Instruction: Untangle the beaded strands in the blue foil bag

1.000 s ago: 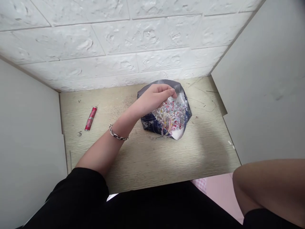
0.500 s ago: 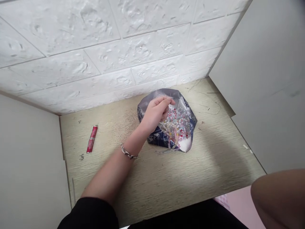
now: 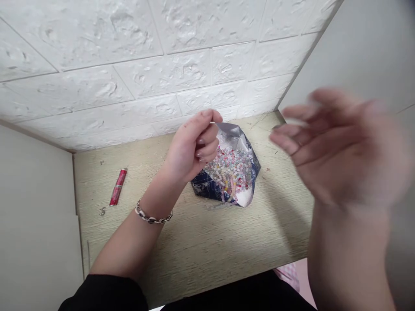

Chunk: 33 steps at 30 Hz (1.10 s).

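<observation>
My left hand [image 3: 194,144] is raised over the left side of a foil-lined bag, its thumb and index finger pinched and the other fingers curled. Whatever is in that pinch is too small to make out. The crumpled bag [image 3: 207,185], dark blue outside and silvery inside, lies open with many small coloured beads [image 3: 228,170] in it. Some beads at its front look strung in rows. To the right, close to the camera, my right hand [image 3: 337,142] is blurred by motion. Its fingers are bent but spread apart, and nothing shows between them.
A red tube [image 3: 118,186] with a pale band lies on the wooden tabletop [image 3: 194,250] at left. Small metal pieces [image 3: 103,211] are near it. A white brick-patterned wall [image 3: 129,82] stands behind, with pale panels at both sides. Thin thread lies at the back right.
My right hand has risen into view from the lower right. My left hand has drawn back leftward from above the beads, still pinched. The view has shifted slightly.
</observation>
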Each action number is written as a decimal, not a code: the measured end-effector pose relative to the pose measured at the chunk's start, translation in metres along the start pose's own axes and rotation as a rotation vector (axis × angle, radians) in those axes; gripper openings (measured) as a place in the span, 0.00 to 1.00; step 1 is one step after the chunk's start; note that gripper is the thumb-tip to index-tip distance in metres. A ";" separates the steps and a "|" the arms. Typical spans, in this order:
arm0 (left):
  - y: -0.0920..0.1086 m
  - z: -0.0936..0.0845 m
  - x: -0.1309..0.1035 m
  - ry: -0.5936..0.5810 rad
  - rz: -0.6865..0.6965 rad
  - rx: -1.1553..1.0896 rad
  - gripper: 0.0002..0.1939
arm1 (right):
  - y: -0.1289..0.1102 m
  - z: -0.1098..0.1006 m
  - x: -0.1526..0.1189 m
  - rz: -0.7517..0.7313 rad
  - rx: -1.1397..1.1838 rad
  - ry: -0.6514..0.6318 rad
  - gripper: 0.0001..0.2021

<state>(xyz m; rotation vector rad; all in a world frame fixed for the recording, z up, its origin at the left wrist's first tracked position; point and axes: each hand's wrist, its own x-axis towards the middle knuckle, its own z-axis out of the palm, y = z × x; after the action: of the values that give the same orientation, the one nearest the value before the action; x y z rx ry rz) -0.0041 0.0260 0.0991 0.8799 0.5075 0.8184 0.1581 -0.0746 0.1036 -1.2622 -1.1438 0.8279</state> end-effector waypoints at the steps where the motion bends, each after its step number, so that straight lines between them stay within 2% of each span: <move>1: 0.006 0.005 -0.005 0.008 0.012 0.008 0.13 | 0.008 0.004 0.003 0.016 0.108 -0.020 0.15; 3: 0.015 0.013 -0.012 -0.008 0.051 0.012 0.15 | 0.027 0.015 0.009 0.086 0.209 -0.100 0.12; 5: 0.020 0.016 -0.017 -0.037 0.082 0.016 0.15 | 0.046 0.024 0.013 0.166 0.097 -0.181 0.12; 9: 0.016 0.012 -0.014 -0.054 0.097 0.042 0.14 | 0.070 0.030 0.017 0.220 -0.120 -0.139 0.12; 11: 0.005 0.007 -0.008 -0.066 0.040 0.094 0.13 | 0.075 0.028 0.017 0.200 -0.213 -0.082 0.13; 14: -0.020 -0.002 0.005 -0.149 -0.113 0.247 0.08 | 0.075 0.022 0.015 0.161 -0.363 0.002 0.14; 16: -0.037 -0.006 0.012 -0.150 -0.203 0.325 0.08 | 0.073 0.018 0.013 0.128 -0.490 0.053 0.14; 20: -0.058 -0.013 0.018 -0.135 -0.254 0.319 0.08 | 0.066 0.013 0.009 0.026 -0.756 0.079 0.15; 23: -0.064 -0.019 0.019 -0.184 -0.306 0.193 0.08 | 0.063 0.011 0.007 -0.018 -0.935 -0.027 0.15; 27: -0.067 -0.030 0.020 -0.312 -0.431 0.011 0.08 | 0.060 0.012 0.004 0.109 -1.157 -0.250 0.18; 30: -0.069 -0.037 0.022 -0.330 -0.466 -0.084 0.08 | 0.056 0.016 0.000 0.240 -1.300 -0.356 0.17; 33: -0.071 -0.042 0.026 -0.300 -0.462 -0.170 0.08 | 0.054 0.019 -0.004 0.239 -1.343 -0.412 0.16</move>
<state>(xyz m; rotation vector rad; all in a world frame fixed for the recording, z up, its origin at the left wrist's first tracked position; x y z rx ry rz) 0.0120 0.0403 0.0148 0.6752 0.3498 0.2945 0.1448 -0.0639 0.0491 -2.4100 -2.0420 0.4226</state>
